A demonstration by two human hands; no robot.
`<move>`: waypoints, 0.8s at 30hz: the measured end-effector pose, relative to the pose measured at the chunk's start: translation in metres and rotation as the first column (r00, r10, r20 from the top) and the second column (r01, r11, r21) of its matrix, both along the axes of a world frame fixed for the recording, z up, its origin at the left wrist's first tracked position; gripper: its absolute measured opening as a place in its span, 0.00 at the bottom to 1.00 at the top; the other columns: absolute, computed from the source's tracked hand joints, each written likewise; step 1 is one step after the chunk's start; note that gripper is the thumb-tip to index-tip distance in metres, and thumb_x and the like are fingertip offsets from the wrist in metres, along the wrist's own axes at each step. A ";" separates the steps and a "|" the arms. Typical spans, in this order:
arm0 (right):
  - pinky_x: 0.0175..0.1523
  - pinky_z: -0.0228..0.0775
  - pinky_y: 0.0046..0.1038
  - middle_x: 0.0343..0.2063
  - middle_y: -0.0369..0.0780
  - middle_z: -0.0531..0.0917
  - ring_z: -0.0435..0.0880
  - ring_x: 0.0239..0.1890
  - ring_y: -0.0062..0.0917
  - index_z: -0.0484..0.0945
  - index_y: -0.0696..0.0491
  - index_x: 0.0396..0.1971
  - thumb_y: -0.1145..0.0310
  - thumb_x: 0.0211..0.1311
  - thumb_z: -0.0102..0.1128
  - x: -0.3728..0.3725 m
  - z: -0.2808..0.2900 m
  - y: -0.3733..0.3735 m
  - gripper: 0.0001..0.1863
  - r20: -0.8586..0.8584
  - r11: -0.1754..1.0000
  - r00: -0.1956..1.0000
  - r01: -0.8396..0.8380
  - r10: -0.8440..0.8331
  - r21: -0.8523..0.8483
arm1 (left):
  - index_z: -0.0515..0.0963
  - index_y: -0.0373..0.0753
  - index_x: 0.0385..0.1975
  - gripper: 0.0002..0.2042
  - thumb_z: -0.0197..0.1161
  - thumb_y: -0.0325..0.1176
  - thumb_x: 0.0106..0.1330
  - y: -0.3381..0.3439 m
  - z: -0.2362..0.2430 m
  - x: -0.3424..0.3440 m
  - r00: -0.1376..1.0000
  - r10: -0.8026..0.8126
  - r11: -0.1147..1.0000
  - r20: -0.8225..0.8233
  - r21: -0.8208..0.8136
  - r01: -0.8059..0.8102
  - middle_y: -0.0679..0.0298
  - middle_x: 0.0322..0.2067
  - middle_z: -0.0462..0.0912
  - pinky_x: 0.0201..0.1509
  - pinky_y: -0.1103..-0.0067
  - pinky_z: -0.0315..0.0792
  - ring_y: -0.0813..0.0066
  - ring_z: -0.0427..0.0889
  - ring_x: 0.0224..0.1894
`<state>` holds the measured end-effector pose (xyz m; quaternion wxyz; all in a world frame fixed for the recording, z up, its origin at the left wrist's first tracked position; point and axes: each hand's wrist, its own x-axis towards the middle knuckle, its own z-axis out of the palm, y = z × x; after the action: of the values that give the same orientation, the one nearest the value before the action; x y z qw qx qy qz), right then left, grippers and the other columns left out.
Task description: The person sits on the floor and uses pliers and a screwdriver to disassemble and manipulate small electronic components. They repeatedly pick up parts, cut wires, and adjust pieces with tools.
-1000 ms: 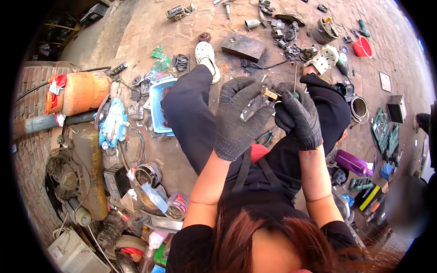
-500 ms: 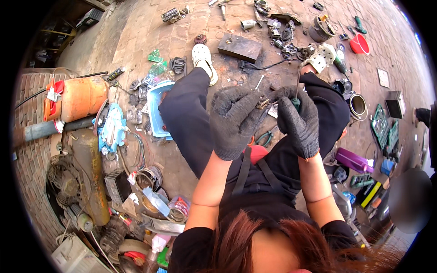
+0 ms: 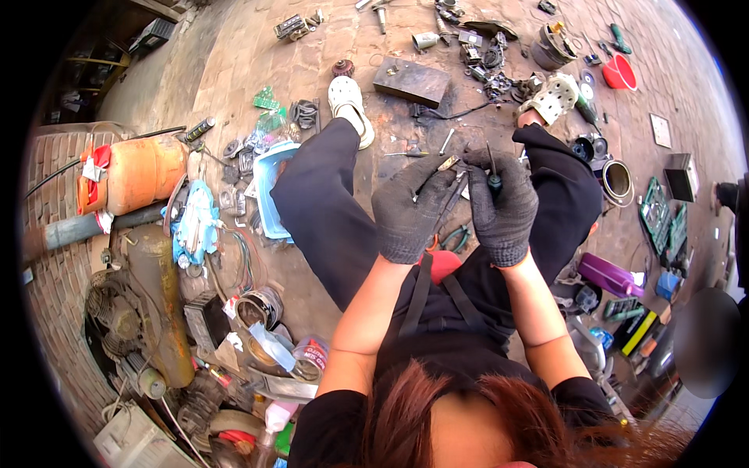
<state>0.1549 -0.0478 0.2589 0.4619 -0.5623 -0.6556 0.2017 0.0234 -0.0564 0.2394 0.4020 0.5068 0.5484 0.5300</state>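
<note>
Head view: the person sits on a brick floor [image 3: 234, 54] with 2 gloved hands raised close together above the lap. The left hand [image 3: 409, 207] is curled around a small metal part [image 3: 448, 164], whose brass-coloured tip pokes out above the glove's fingers. The right hand [image 3: 503, 204] is clenched on a thin dark-handled screwdriver [image 3: 493, 175], held nearly upright with its shaft pointing away, just beside the metal part. Green-handled pliers [image 3: 456, 236] lie on the lap below the hands. To the left sit an orange gas cylinder [image 3: 136, 173] and a pale blue tray [image 3: 269, 195]; a dark metal block [image 3: 411, 81] lies on the floor beyond the hands.
</note>
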 end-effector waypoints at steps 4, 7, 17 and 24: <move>0.40 0.70 0.31 0.33 0.44 0.79 0.79 0.35 0.35 0.76 0.56 0.34 0.79 0.49 0.61 -0.014 -0.013 -0.001 0.10 -0.072 0.999 0.996 0.051 -0.052 -0.016 | 0.78 0.29 0.41 0.11 0.62 0.23 0.59 0.010 -0.007 0.009 0.912 0.079 0.973 0.403 -0.231 0.018 0.59 0.33 0.83 0.41 0.82 0.74 0.74 0.81 0.35; 0.43 0.71 0.32 0.38 0.44 0.79 0.79 0.39 0.36 0.77 0.55 0.37 0.79 0.48 0.62 -0.015 -0.037 0.006 0.13 -0.011 0.994 0.999 0.040 -0.039 0.106 | 0.77 0.30 0.40 0.09 0.60 0.23 0.61 0.017 -0.026 0.015 0.510 0.203 0.934 0.836 -0.322 0.157 0.60 0.32 0.82 0.39 0.81 0.77 0.74 0.81 0.32; 0.49 0.70 0.27 0.40 0.44 0.80 0.81 0.41 0.31 0.77 0.58 0.44 0.72 0.54 0.59 -0.010 -0.110 0.037 0.16 -0.171 0.971 0.985 -0.040 -0.001 -0.236 | 0.76 0.31 0.41 0.09 0.56 0.28 0.65 0.057 -0.141 0.003 0.495 0.515 0.796 0.699 -0.605 0.026 0.61 0.31 0.80 0.34 0.81 0.78 0.77 0.79 0.26; 0.42 0.71 0.25 0.29 0.40 0.82 0.79 0.32 0.22 0.79 0.58 0.39 0.64 0.57 0.61 -0.009 -0.167 0.081 0.14 -0.359 0.749 0.914 -0.104 -0.186 -0.654 | 0.77 0.30 0.41 0.11 0.55 0.31 0.66 0.070 -0.168 0.016 0.957 0.153 0.861 0.246 -0.509 -0.007 0.64 0.31 0.80 0.37 0.85 0.73 0.83 0.77 0.32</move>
<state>0.1458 0.0330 0.0921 0.3619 -0.6495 -0.4192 0.5210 0.0399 0.0140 0.0717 0.5704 0.2814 0.6263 0.4508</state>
